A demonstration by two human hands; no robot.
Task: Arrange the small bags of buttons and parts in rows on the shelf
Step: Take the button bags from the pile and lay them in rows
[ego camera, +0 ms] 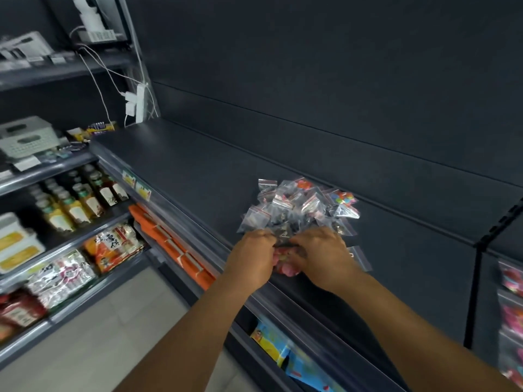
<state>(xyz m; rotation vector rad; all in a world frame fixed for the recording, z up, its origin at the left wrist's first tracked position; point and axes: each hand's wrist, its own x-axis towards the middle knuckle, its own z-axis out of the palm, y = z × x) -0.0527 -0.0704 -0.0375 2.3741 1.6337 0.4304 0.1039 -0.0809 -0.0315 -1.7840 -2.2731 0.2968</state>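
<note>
A heap of several small clear zip bags (pixel 300 205) with red seal strips lies on the dark shelf (pixel 198 171), some holding dark parts and some coloured buttons. My left hand (pixel 253 257) and my right hand (pixel 321 257) meet at the near edge of the heap. Between them they grip a small bag of pink pieces (pixel 285 268) by its top edge, fingers curled. Another clear bag (pixel 359 257) lies flat just right of my right hand.
The shelf's front rail (pixel 181 213) carries price tags. Lower shelves to the left hold bottles (pixel 82 196) and snack packets (pixel 113 244). A white power strip (pixel 138 103) with cables hangs at the shelf's back left. More bags of coloured pieces (pixel 512 281) sit at the right.
</note>
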